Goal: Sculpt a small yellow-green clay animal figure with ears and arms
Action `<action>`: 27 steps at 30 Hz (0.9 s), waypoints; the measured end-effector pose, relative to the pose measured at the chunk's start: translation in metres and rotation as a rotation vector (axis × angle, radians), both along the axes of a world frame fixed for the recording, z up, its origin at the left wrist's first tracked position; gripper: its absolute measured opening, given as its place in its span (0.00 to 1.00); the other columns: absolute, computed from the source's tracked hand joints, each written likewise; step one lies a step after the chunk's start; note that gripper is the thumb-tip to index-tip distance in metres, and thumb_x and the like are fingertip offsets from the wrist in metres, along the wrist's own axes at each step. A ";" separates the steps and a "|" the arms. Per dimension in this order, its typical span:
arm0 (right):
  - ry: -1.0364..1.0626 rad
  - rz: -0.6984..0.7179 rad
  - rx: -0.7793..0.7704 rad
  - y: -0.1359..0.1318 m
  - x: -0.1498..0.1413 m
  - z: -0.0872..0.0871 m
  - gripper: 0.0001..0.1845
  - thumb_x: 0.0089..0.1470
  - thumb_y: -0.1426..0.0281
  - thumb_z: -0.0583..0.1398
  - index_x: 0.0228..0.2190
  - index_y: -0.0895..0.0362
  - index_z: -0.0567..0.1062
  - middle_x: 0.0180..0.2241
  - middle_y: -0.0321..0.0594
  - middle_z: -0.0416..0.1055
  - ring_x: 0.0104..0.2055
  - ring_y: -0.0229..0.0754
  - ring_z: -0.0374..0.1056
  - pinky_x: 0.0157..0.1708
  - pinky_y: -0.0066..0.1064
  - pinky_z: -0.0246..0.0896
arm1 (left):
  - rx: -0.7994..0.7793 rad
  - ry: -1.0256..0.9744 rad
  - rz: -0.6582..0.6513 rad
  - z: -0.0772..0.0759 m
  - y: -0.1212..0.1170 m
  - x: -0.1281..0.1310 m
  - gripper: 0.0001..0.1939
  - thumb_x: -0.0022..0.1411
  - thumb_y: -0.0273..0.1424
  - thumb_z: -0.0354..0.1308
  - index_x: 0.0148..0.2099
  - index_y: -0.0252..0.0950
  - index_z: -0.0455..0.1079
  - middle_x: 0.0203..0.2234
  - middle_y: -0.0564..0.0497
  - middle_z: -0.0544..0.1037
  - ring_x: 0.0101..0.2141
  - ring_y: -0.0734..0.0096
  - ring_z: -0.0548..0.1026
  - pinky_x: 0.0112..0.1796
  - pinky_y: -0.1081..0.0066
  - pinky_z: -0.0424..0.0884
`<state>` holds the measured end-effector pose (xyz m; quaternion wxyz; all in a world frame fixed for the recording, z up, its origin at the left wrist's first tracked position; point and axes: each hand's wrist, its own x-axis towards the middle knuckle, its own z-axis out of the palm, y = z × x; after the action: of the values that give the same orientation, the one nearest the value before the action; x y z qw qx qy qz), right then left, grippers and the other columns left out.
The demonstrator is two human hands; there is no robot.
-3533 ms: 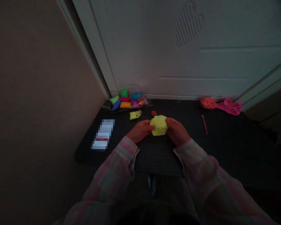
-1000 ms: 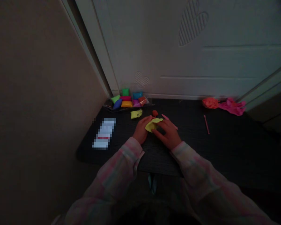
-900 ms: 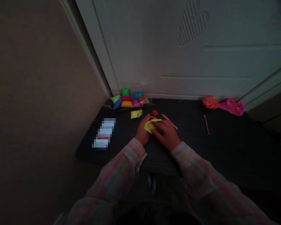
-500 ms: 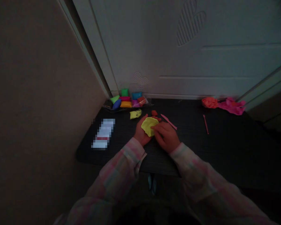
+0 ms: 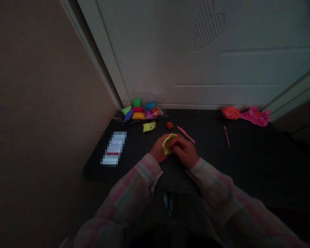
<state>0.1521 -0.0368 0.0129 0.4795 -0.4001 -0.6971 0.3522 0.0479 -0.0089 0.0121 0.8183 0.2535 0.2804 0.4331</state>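
Observation:
A thin yellow piece of modelling clay (image 5: 166, 144) is cupped in my left hand (image 5: 157, 151), whose palm and fingers curve beneath it. Its uneven edge stands up on the left side. My right hand (image 5: 188, 153) is closed, with bent fingers pressed against the inner side of the clay and covering part of it. Just beyond my hands lies a small red lump of clay (image 5: 169, 125). Beside it, to the right, is a pink plastic modelling knife (image 5: 186, 134). An opened yellow clay packet (image 5: 149, 126) lies to the left.
Several coloured clay packets (image 5: 138, 115) sit in clear plastic at the back left. A blurred-out white rectangle (image 5: 115, 148) lies at the left. Towards the right are a thin pink tool (image 5: 227, 137) and crumpled orange and pink items (image 5: 255, 116). A white panel (image 5: 155, 51) stands behind the dark table (image 5: 209, 179).
The yellow clay has gone from nearly flat to folded up and tilted in my left palm. Both hands have shifted slightly, and the right fingers now reach further into it.

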 end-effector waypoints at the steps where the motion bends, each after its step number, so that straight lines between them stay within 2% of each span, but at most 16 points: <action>1: 0.089 -0.050 -0.017 0.000 0.002 0.000 0.07 0.43 0.77 0.51 0.22 0.54 0.66 0.22 0.34 0.65 0.24 0.37 0.62 0.25 0.31 0.59 | -0.031 -0.023 0.022 0.001 0.001 -0.001 0.14 0.52 0.33 0.46 0.28 0.31 0.70 0.21 0.49 0.73 0.25 0.71 0.71 0.33 0.70 0.64; 3: 0.163 -0.202 0.041 0.001 0.007 0.002 0.05 0.46 0.73 0.52 0.26 0.53 0.67 0.25 0.35 0.66 0.26 0.38 0.62 0.28 0.33 0.60 | -0.086 -0.067 0.052 0.002 0.002 -0.003 0.16 0.53 0.34 0.44 0.28 0.31 0.70 0.21 0.49 0.73 0.24 0.72 0.70 0.32 0.70 0.65; 5: 0.052 -0.312 0.173 0.004 0.010 0.002 0.09 0.44 0.69 0.56 0.32 0.53 0.68 0.33 0.39 0.67 0.35 0.43 0.63 0.37 0.38 0.59 | -0.111 -0.105 0.038 0.003 0.002 -0.003 0.16 0.53 0.34 0.43 0.29 0.31 0.70 0.21 0.48 0.74 0.25 0.70 0.71 0.33 0.69 0.65; 8: -0.208 -0.293 0.268 0.012 0.010 -0.001 0.27 0.39 0.66 0.61 0.44 0.54 0.64 0.45 0.46 0.61 0.49 0.49 0.56 0.49 0.43 0.50 | -0.126 -0.111 -0.014 0.004 -0.001 -0.001 0.14 0.53 0.32 0.45 0.27 0.31 0.70 0.21 0.49 0.74 0.26 0.70 0.72 0.35 0.70 0.65; 10: -0.262 -0.277 0.227 0.017 0.010 -0.005 0.33 0.38 0.64 0.62 0.48 0.55 0.61 0.48 0.47 0.58 0.52 0.49 0.53 0.50 0.44 0.49 | -0.128 -0.088 -0.044 0.004 -0.002 0.000 0.14 0.53 0.31 0.45 0.27 0.30 0.70 0.21 0.49 0.74 0.26 0.71 0.72 0.34 0.72 0.65; 12: -0.262 -0.299 0.162 0.020 0.009 -0.010 0.35 0.37 0.63 0.62 0.49 0.55 0.60 0.48 0.48 0.58 0.51 0.49 0.54 0.49 0.43 0.51 | -0.117 -0.061 -0.078 0.003 -0.003 0.001 0.14 0.53 0.31 0.46 0.27 0.29 0.70 0.20 0.49 0.75 0.26 0.71 0.72 0.33 0.73 0.64; 15: -0.244 -0.314 0.095 0.022 0.010 -0.015 0.34 0.37 0.61 0.63 0.47 0.55 0.62 0.45 0.47 0.60 0.48 0.49 0.58 0.47 0.43 0.54 | -0.114 -0.039 -0.110 0.003 -0.003 0.000 0.15 0.53 0.32 0.46 0.27 0.28 0.71 0.19 0.48 0.75 0.25 0.71 0.72 0.32 0.73 0.64; 18: -0.192 -0.248 0.096 0.023 0.011 -0.016 0.31 0.38 0.62 0.62 0.46 0.54 0.64 0.44 0.46 0.62 0.47 0.47 0.60 0.47 0.42 0.55 | -0.140 -0.057 -0.092 0.005 -0.003 -0.001 0.14 0.54 0.32 0.46 0.28 0.29 0.70 0.20 0.49 0.75 0.25 0.72 0.72 0.33 0.73 0.64; 21: -0.166 -0.191 0.132 0.022 0.013 -0.013 0.17 0.44 0.64 0.59 0.39 0.53 0.70 0.43 0.43 0.65 0.49 0.45 0.58 0.49 0.41 0.52 | -0.159 -0.101 -0.049 0.007 -0.002 -0.002 0.12 0.55 0.32 0.47 0.31 0.31 0.69 0.22 0.50 0.74 0.26 0.73 0.72 0.34 0.72 0.64; 23: -0.156 -0.199 0.137 0.021 0.014 -0.010 0.11 0.47 0.64 0.56 0.33 0.53 0.73 0.41 0.41 0.68 0.49 0.44 0.59 0.50 0.40 0.51 | -0.150 -0.088 -0.040 0.007 -0.001 -0.003 0.13 0.55 0.36 0.47 0.34 0.32 0.68 0.24 0.50 0.74 0.28 0.72 0.72 0.35 0.70 0.65; 25: -0.131 -0.246 0.093 0.021 0.014 -0.008 0.11 0.48 0.63 0.55 0.30 0.55 0.74 0.37 0.40 0.71 0.47 0.44 0.62 0.48 0.40 0.54 | -0.072 -0.001 0.036 0.005 0.001 -0.005 0.17 0.55 0.41 0.46 0.34 0.33 0.67 0.25 0.51 0.73 0.28 0.71 0.71 0.34 0.69 0.65; 27: -0.124 -0.298 -0.005 0.022 0.015 -0.007 0.13 0.47 0.62 0.54 0.28 0.56 0.74 0.34 0.41 0.73 0.44 0.46 0.65 0.45 0.39 0.57 | 0.105 0.174 0.178 0.003 0.003 -0.008 0.18 0.52 0.43 0.50 0.35 0.33 0.67 0.26 0.52 0.73 0.28 0.72 0.71 0.33 0.71 0.65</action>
<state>0.1671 -0.0148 0.0060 0.4813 -0.5213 -0.6575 0.2536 0.0396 -0.0063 0.0146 0.7348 0.3066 0.3486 0.4944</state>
